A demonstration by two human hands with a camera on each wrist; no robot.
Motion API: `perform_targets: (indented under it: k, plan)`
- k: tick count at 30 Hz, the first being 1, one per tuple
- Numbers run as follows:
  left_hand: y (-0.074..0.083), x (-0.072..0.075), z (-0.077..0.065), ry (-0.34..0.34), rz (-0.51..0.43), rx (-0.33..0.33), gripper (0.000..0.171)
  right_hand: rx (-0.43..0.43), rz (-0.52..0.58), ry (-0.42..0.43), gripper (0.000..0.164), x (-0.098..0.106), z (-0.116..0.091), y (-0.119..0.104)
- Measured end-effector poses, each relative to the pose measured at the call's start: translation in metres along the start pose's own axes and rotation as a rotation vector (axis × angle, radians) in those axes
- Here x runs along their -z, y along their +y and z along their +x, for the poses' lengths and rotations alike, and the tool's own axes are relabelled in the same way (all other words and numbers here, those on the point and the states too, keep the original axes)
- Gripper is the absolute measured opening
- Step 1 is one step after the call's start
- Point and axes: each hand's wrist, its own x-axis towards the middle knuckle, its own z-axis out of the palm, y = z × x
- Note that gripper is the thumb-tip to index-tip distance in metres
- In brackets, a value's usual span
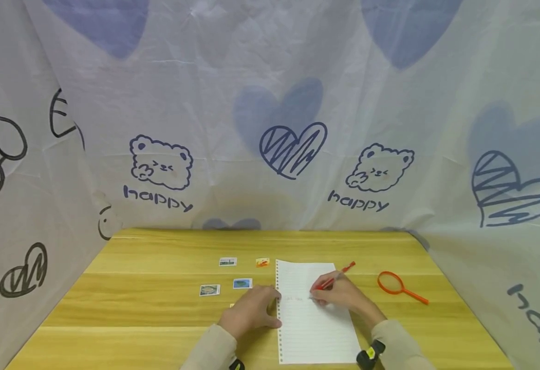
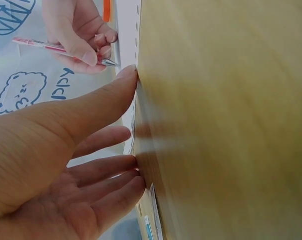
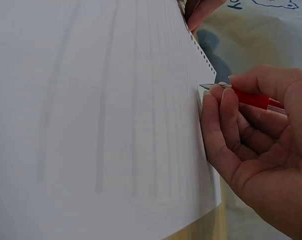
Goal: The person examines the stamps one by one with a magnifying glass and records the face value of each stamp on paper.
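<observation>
A lined sheet of paper (image 1: 316, 334) with punched holes down its left edge lies on the wooden table. My right hand (image 1: 339, 293) pinches a red pen (image 1: 343, 270), its tip at the paper beside some faint writing. In the right wrist view the red grip of the pen (image 3: 250, 98) shows between thumb and fingers. My left hand (image 1: 251, 311) rests at the sheet's holed edge, thumb and fingertips touching it. The left wrist view shows that hand (image 2: 86, 165) with fingers extended, holding nothing.
Several small stamps lie left of the paper, among them a blue one (image 1: 242, 283), a green one (image 1: 209, 290), a grey one (image 1: 227, 261) and an orange one (image 1: 262, 262). An orange magnifying glass (image 1: 404, 291) lies on the right. A printed cloth (image 1: 223, 169) surrounds the table (image 1: 149, 303).
</observation>
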Motion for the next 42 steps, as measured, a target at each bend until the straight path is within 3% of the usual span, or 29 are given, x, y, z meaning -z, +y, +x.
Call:
perform_targets:
  k: [42]
  plan:
    - [0.005,0.005,-0.003,-0.003,-0.019,0.011,0.061,-0.029,0.014,-0.017,0.014,0.010,-0.003,0.009]
